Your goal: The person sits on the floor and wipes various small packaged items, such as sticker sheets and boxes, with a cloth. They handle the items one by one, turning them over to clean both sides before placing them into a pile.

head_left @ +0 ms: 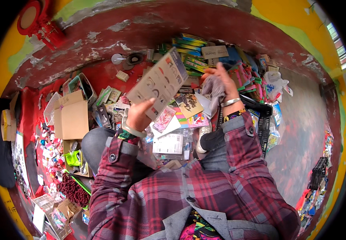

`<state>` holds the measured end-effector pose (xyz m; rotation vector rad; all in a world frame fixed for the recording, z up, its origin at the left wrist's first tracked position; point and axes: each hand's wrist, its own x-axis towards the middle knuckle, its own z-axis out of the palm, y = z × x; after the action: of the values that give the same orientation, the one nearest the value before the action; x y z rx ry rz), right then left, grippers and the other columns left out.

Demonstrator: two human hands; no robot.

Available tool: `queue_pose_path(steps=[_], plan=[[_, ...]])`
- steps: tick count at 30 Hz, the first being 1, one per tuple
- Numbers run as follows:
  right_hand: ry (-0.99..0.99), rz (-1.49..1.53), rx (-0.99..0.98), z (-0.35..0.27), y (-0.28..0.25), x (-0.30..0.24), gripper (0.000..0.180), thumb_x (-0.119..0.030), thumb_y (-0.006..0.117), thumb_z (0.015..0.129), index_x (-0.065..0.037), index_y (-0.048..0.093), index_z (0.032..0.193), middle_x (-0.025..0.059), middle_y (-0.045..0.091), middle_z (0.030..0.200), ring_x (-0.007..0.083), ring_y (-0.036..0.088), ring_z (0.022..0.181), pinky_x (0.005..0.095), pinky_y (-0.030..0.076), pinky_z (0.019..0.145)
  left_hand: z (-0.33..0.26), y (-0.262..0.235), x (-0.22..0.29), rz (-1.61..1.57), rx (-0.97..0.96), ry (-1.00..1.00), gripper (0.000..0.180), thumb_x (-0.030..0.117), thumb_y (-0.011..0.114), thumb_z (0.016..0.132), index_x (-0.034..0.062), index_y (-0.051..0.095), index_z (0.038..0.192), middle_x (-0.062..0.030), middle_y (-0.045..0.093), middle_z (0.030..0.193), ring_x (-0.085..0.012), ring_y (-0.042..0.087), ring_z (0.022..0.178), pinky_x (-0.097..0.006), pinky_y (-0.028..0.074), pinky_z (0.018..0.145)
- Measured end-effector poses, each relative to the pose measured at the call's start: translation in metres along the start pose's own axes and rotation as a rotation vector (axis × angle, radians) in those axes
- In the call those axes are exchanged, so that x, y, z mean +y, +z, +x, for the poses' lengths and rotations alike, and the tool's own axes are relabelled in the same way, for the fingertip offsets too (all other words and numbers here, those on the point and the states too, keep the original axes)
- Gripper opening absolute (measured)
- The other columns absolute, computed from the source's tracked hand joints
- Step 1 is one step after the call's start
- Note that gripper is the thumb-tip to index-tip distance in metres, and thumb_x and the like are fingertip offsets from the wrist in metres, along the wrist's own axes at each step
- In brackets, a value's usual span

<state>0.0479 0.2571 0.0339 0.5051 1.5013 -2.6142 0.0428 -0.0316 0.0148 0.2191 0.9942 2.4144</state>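
The person sits on a red floor among heaps of small packaged goods, knees drawn up, plaid sleeves coming in from the lower edge. The left hand holds a flat printed card up in front of the chest, tilted so its top leans toward the right; the fingers are clamped on its lower edge, thumb on the near face. The right hand is raised just beside the card's top corner, with a crumpled grey cloth gathered in it; the fingers are closed loosely about the cloth, with the tips partly spread above it. Card and cloth are near each other but do not appear to touch.

Judging by this, the step in hand looks like cleaning: the card is presented face up and the cloth is poised to be drawn over it. That move would call for a steady grip at the card's bottom edge, so that it does not bend or slip, and a light flat stroke of the cloth along its face.

Below the card lie loose picture sheets and clear packets between the knees. An open cardboard box stands to the left, stacked coloured boxes lie beyond the hands, and a black crate sits at the right.
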Motion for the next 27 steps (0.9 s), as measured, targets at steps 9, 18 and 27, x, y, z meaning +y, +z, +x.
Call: queue_pose_path(steps=[9, 18, 27], plan=[[-0.398, 0.415, -0.077, 0.006, 0.036, 0.001, 0.029, -0.020, 0.063, 0.086, -0.001, 0.058, 0.108, 0.0053, 0.063, 0.098, 0.0177, 0.061, 0.087, 0.0294, 0.049, 0.080, 0.006, 0.003, -0.002, -0.402, 0.006, -0.030, 0.054, 0.006, 0.056, 0.077, -0.0014, 0.041, 0.129, -0.0163, 0.052, 0.125, -0.0339, 0.048, 0.117, -0.050, 0.033, 0.103], [-0.824, -0.707, 0.080, 0.001, 0.094, 0.049, 0.030, -0.025, 0.055, 0.091, -0.006, 0.057, 0.114, 0.0100, 0.063, 0.104, 0.0182, 0.059, 0.096, 0.0282, 0.046, 0.083, 0.008, 0.035, -0.008, -0.513, -0.120, -0.051, 0.082, 0.064, 0.048, 0.082, 0.0010, 0.038, 0.133, -0.0173, 0.047, 0.131, -0.0331, 0.046, 0.119, -0.050, 0.033, 0.102], [-1.026, -0.946, -0.090, -0.028, 0.114, 0.052, 0.034, -0.017, 0.066, 0.079, -0.004, 0.055, 0.108, 0.0176, 0.050, 0.122, 0.0339, 0.054, 0.107, 0.0365, 0.044, 0.090, 0.021, 0.013, -0.009, -0.459, -0.050, -0.234, 0.065, 0.058, 0.036, 0.091, 0.0041, 0.045, 0.126, -0.0177, 0.055, 0.116, -0.0275, 0.059, 0.101, -0.040, 0.049, 0.087]])
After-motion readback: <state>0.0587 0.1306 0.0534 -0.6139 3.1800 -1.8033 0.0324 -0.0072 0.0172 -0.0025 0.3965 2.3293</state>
